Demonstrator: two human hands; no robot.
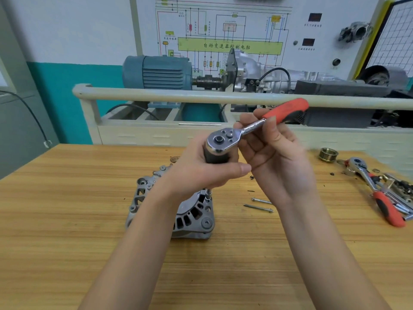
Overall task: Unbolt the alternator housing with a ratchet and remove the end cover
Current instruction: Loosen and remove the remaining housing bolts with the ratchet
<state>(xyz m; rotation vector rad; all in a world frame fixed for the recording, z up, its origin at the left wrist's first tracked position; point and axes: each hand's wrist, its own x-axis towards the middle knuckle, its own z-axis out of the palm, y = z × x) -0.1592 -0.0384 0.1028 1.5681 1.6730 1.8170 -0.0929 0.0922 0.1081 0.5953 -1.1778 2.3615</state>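
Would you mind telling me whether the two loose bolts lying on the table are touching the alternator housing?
Apart. The head view shows bare wooden table between the two loose bolts and the alternator housing, with the bolts lying off to its right.

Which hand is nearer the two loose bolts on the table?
Right. The right hand is up on the ratchet handle, its wrist passing just above the bolts. The left hand grips the extension over the alternator, further left.

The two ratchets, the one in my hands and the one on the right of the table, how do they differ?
The held ratchet is gripped by the left hand and right hand, above the alternator; the spare ratchet lies flat on the table among loose parts. The held one drives a socket extension. Both have red handles.
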